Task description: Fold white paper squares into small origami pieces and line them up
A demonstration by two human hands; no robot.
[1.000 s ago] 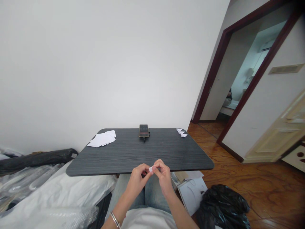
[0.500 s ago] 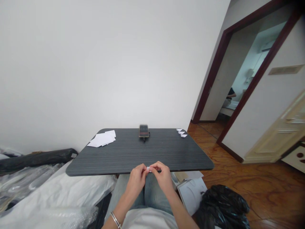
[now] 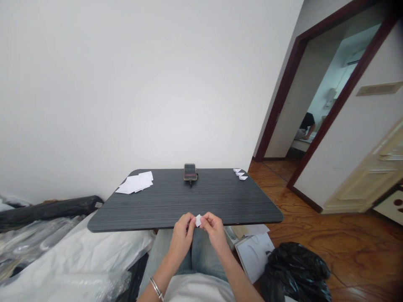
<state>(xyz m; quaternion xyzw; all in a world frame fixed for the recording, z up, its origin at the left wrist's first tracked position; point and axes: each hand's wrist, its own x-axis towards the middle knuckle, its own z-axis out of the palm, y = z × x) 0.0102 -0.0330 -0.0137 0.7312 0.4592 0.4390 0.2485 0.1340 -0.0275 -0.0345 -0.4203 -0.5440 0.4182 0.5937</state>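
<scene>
A small folded piece of white paper (image 3: 198, 220) is pinched between my two hands at the table's near edge. My left hand (image 3: 184, 230) grips its left side with thumb and forefinger. On its right side, my right hand (image 3: 213, 228) pinches it the same way. White paper sheets (image 3: 135, 183) lie in a loose pile at the table's far left. Three small folded paper pieces (image 3: 240, 174) sit in a row at the far right corner.
The dark wood-grain table (image 3: 176, 201) stands against a white wall. A small device on a stand (image 3: 190, 172) is at its back middle. White paper bags (image 3: 253, 253) and a black plastic bag (image 3: 297, 272) lie on the floor at right. Beyond a doorway, a person (image 3: 307, 125) is partly visible.
The folded paper has turned between my fingers and more of it shows. My fingertips are slightly farther apart. The person beyond the doorway has shifted.
</scene>
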